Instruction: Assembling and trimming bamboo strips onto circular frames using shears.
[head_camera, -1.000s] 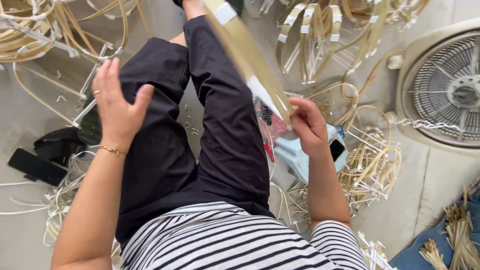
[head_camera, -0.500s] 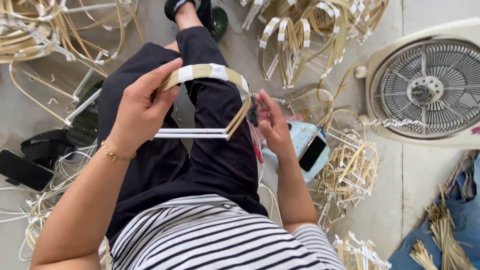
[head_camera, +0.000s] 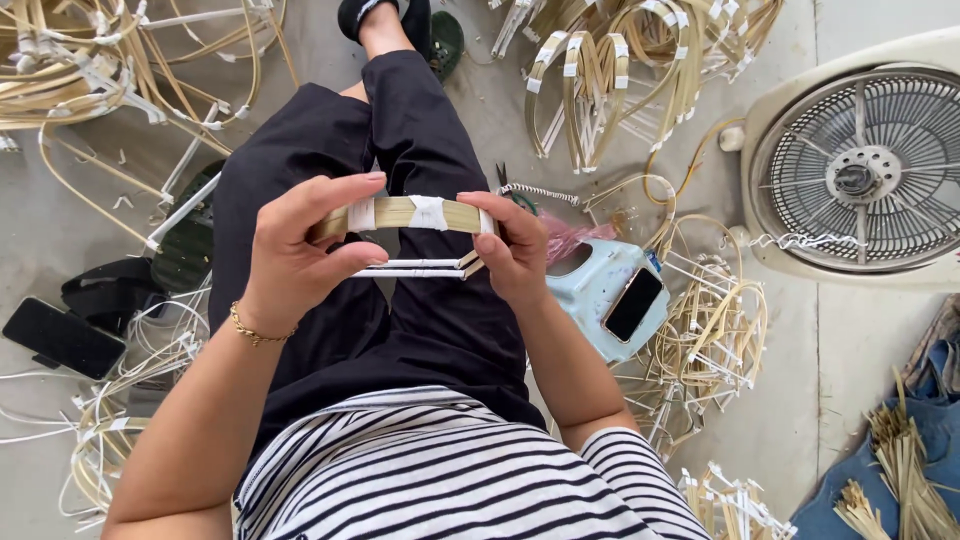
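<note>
Over my lap I hold a bent bamboo strip frame (head_camera: 410, 215), tan with white tape wraps, its arched top above a flat base strip. My left hand (head_camera: 300, 250) grips its left end with thumb under and fingers over. Its right end is pinched by my right hand (head_camera: 510, 250). Both hands sit above my black trousers, and a gold bracelet is on the left wrist.
Piles of similar bent bamboo frames (head_camera: 620, 60) lie ahead and at the top left (head_camera: 90, 60). A white floor fan (head_camera: 860, 170) lies at right. A pale blue box with a phone (head_camera: 632, 302) sits beside my right leg; another phone (head_camera: 62, 335) lies left.
The left hand went from raised and empty to gripping the frame's left end. The frame came down from a tilt and now sits level between both hands, closer to me.
</note>
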